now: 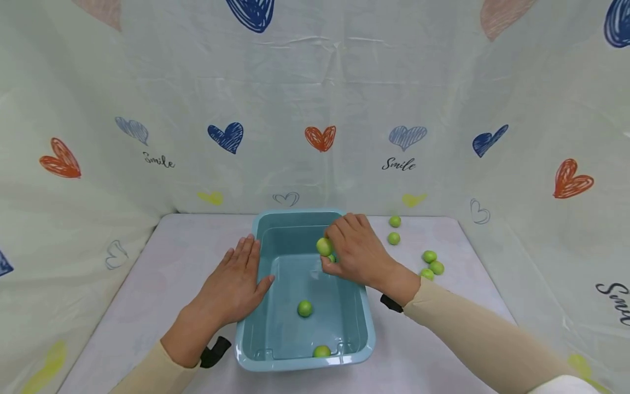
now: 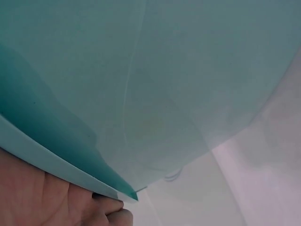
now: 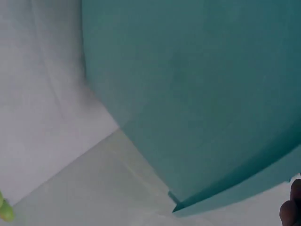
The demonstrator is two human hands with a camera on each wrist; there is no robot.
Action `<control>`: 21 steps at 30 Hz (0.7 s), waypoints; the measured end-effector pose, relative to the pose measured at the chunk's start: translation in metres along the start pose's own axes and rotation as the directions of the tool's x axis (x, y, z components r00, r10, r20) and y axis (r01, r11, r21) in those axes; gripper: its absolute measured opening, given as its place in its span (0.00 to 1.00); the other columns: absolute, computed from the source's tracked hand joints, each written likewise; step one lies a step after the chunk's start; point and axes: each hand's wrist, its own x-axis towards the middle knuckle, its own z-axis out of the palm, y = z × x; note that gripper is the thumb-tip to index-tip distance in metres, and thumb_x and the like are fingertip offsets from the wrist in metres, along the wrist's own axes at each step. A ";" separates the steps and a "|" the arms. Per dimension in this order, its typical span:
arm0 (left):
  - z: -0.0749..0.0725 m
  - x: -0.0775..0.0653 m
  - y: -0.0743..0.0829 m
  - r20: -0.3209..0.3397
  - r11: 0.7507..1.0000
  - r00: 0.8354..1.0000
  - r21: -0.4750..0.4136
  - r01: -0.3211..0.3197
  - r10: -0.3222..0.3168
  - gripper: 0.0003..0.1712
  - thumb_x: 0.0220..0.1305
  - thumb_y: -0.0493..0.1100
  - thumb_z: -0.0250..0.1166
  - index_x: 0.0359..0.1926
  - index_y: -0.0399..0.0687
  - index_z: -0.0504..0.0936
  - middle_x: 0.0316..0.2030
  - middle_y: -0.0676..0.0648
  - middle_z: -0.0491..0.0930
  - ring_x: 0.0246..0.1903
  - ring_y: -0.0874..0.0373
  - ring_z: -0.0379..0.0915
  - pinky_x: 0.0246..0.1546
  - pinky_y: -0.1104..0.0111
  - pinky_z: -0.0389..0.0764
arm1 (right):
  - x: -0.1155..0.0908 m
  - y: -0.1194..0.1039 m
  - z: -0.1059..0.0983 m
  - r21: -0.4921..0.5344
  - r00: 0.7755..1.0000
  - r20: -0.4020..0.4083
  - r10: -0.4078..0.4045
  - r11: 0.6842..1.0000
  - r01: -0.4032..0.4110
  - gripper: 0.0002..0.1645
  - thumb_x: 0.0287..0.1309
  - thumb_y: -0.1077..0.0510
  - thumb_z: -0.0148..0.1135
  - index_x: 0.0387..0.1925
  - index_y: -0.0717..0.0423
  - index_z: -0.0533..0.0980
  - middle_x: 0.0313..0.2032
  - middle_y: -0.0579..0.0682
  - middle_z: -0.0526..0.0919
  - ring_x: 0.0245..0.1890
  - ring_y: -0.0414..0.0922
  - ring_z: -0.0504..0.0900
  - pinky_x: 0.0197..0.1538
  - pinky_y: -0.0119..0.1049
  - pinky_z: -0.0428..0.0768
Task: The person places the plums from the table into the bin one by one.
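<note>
A light blue rectangular plastic basin (image 1: 305,368) stands on the table. My left hand (image 1: 235,282) lies along its left rim, fingers straight, thumb over the inside edge. Above the basin's far right part, my right hand (image 1: 358,249) pinches a small round green fruit (image 1: 325,247) between thumb and fingers. Another green fruit (image 1: 332,258) shows just under it, partly hidden by the thumb. Inside the basin one green fruit (image 1: 305,308) lies on the floor and another (image 1: 322,351) by the near wall. Both wrist views mostly show the basin's outer wall (image 2: 141,94).
Several loose green fruits (image 1: 436,267) lie on the table right of the basin, some partly behind my right wrist; two more (image 1: 394,230) sit near the back edge. A white table (image 1: 197,235) is enclosed by a heart-printed curtain (image 1: 344,82). Each wrist wears a black strap (image 1: 215,352).
</note>
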 end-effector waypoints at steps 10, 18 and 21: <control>0.000 -0.001 -0.002 -0.006 1.000 1.000 -0.015 -0.009 0.009 0.48 0.77 0.56 0.59 0.79 0.25 0.54 0.79 0.26 0.55 0.79 0.30 0.51 0.76 0.37 0.60 | 0.006 -0.024 0.013 -0.005 0.994 0.091 -0.068 0.998 0.069 0.16 0.58 0.43 0.62 0.37 0.51 0.74 0.33 0.48 0.74 0.36 0.47 0.69 0.43 0.43 0.69; 0.000 -0.001 -0.001 -0.006 1.000 1.000 -0.025 -0.014 0.014 0.48 0.78 0.56 0.59 0.79 0.24 0.54 0.79 0.26 0.54 0.79 0.30 0.51 0.76 0.37 0.60 | 0.003 -0.030 0.015 -0.023 0.988 0.144 -0.064 0.997 0.068 0.16 0.60 0.43 0.61 0.37 0.51 0.75 0.34 0.47 0.75 0.37 0.47 0.71 0.42 0.42 0.69; 0.000 -0.001 -0.001 -0.005 1.000 1.000 -0.025 -0.014 0.014 0.48 0.78 0.56 0.58 0.80 0.25 0.53 0.79 0.26 0.54 0.80 0.30 0.51 0.76 0.37 0.60 | 0.003 -0.030 0.015 -0.024 0.986 0.155 -0.059 0.998 0.063 0.16 0.60 0.43 0.61 0.37 0.51 0.75 0.34 0.47 0.75 0.37 0.47 0.71 0.43 0.41 0.69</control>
